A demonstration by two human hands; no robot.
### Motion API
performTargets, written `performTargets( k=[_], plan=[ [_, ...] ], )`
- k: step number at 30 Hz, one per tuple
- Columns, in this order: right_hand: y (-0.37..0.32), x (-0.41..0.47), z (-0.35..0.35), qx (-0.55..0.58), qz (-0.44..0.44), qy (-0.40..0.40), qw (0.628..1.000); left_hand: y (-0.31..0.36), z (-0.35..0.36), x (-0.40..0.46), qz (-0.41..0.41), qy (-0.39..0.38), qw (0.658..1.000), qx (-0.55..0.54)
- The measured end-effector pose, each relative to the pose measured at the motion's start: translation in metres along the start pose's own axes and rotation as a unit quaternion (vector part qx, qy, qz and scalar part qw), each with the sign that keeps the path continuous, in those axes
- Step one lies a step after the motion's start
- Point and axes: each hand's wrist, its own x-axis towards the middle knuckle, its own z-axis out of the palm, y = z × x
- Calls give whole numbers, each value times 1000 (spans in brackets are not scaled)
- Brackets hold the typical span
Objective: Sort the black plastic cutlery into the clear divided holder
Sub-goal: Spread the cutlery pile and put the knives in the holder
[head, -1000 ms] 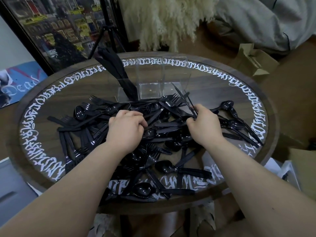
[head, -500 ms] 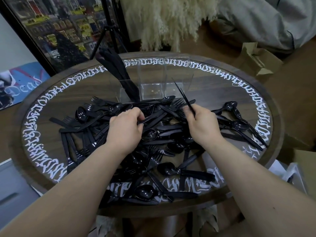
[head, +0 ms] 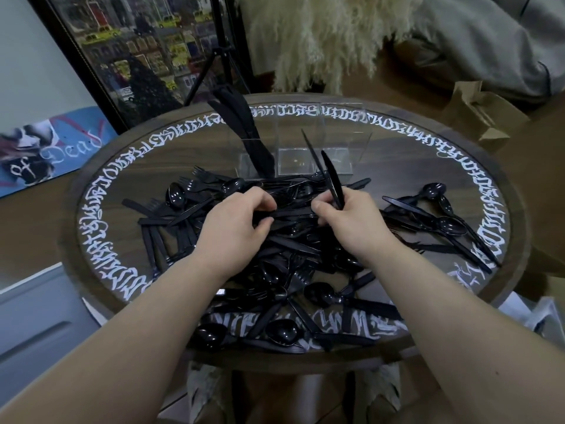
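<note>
We are gripping two knives [head: 331,182] upright in our right hand [head: 351,223]; our left hand [head: 235,223] is pinching a flat piece [head: 290,213]. Beyond them, the clear holder [head: 305,148] is keeping knives in its leftmost compartment.

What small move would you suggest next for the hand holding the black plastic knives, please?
Probably lift the right hand with its black plastic knives toward the clear divided holder: they already stand upright in its grip, and only the holder's left compartment is filled.
</note>
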Motion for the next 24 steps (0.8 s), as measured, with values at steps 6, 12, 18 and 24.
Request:
performTargets(
  k=[6,12,18,24],
  plan=[
    [2,-6,-3,52,27,8,998,-25,-16,-10,-58,31,998,2],
    [1,-15,-1,28,25,-19,999,-22,-23,-18,-84,30,995,-50],
    [0,-21,-4,-198,-26,-17,980,-18,-29,-23,-54,25,996,-58],
    [-18,-30,-1,-193,-94,-3,977,-8,-36,-28,-101,4,988,-118]
  ],
)
